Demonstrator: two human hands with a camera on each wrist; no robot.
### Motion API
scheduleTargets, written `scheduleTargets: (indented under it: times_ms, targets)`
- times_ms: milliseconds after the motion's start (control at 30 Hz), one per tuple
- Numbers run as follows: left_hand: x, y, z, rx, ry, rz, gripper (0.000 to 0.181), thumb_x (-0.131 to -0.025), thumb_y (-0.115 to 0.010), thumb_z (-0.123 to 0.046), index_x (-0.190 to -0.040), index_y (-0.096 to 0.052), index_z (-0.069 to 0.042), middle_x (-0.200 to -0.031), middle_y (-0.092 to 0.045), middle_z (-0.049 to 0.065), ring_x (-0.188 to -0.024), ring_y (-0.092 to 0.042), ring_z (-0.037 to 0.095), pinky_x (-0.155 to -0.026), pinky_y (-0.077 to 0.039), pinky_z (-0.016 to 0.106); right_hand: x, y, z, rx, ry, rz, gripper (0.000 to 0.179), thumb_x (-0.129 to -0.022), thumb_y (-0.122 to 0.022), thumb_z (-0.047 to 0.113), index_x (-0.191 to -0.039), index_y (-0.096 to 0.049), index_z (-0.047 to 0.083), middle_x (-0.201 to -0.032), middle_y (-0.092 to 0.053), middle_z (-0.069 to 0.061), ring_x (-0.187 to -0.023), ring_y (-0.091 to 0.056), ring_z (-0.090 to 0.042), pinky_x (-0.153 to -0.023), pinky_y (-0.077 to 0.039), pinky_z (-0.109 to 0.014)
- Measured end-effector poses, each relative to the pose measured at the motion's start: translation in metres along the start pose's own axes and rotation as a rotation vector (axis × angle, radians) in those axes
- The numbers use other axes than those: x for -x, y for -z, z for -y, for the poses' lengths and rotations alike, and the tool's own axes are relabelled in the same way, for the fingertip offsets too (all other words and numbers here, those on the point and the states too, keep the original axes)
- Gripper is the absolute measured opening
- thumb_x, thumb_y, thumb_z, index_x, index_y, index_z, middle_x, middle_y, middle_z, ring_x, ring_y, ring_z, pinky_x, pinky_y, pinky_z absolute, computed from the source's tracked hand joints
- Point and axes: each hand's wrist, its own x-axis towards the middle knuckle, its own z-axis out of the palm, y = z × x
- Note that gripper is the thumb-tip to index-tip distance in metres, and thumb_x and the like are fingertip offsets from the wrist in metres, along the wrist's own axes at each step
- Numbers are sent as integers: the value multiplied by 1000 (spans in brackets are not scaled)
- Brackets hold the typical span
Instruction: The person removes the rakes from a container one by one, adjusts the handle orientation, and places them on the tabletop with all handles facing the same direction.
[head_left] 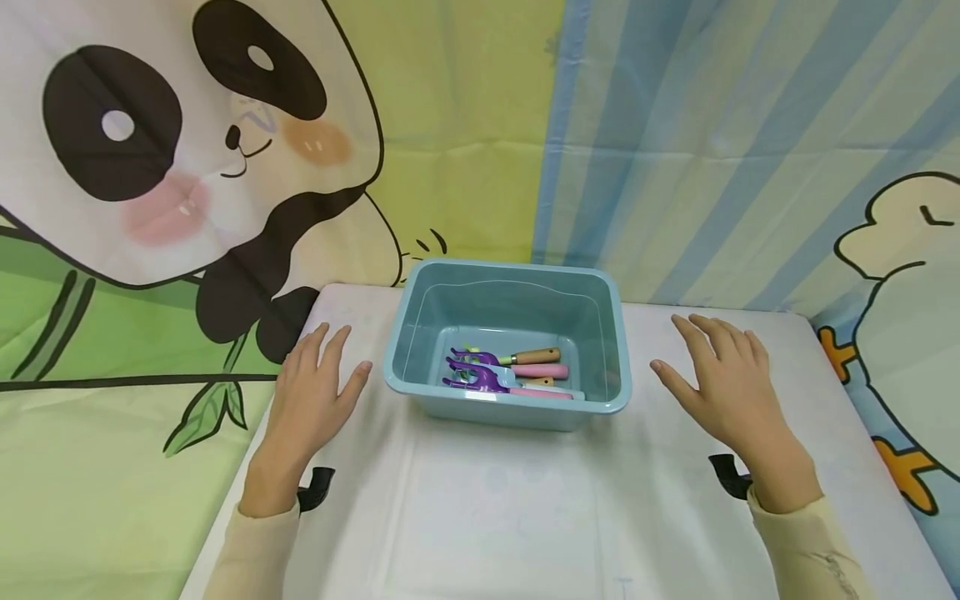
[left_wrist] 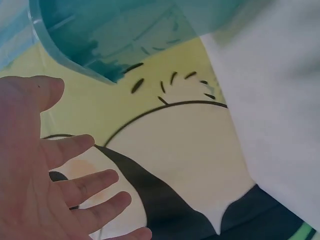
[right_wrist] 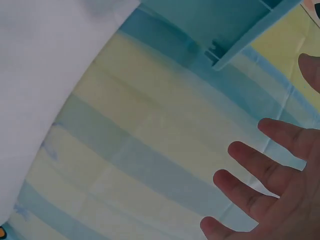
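Observation:
A blue-green plastic bin [head_left: 495,410] stands near the back of the white table. On its floor lie several small hand tools: purple-headed forks [head_left: 480,379] with pink handles, and one with a wooden handle [head_left: 536,356]. My left hand [head_left: 311,400] is held to the left of the bin, fingers spread and apart from it. To the right, my right hand [head_left: 723,379] is likewise spread, with nothing in it. Both wrist views show the bin's outer side, the left hand [left_wrist: 60,165] and right hand [right_wrist: 280,175] away from its wall.
The white table [head_left: 495,517] reaches from the front to a printed curtain [head_left: 465,125] behind the bin. A large panda is printed at the left, blue stripes and a white bird at the right. A black strap piece [head_left: 315,489] shows at the left wrist, another [head_left: 727,477] at the right.

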Motion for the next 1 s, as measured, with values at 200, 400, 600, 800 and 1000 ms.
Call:
scheduleTargets:
  times_ms: [200,400,600,800,1000]
  targets:
    - [-18,3,-17,33,-30,55,61,-100,-59,-36,-149,-43,-3,-153,-33,27,-140,-29,48,-109,-23,66,-22,9,10,-38,95,-43,70,-85,-78,30,-143,-50,1,-138,-49,-26,-125,-43,-48,-99,-29,-69]
    - [-34,-2,-36,18,-77,128,67,-101,-55,-43,-154,-36,-6,-157,-26,25,-143,-23,46,-111,-19,67,-43,16,24,-71,159,-37,67,-86,-77,27,-141,-51,0,-134,-52,-26,-122,-47,-50,-96,-33,-69]
    - [-45,-6,-55,-19,-101,198,70,-102,-49,-49,-156,-32,-8,-160,-21,23,-146,-16,44,-112,-14,67,-64,19,37,-82,218,-1,62,-90,-74,29,-141,-51,2,-134,-52,-24,-121,-48,-48,-97,-34,-68]
    - [-51,-18,-65,-10,-122,251,72,-104,-37,-57,-158,-30,-9,-163,-16,21,-148,-12,43,-114,-13,65,-84,19,50,-121,248,88,58,-95,-70,32,-141,-52,3,-132,-56,-20,-121,-51,-43,-98,-38,-63]
    - [-54,-28,-68,28,-111,288,74,-104,-23,-61,-159,-29,-11,-164,-11,20,-150,-5,40,-116,-9,62,-108,17,67,-189,235,247,58,-98,-66,37,-143,-52,4,-134,-56,-18,-122,-53,-38,-100,-42,-56]
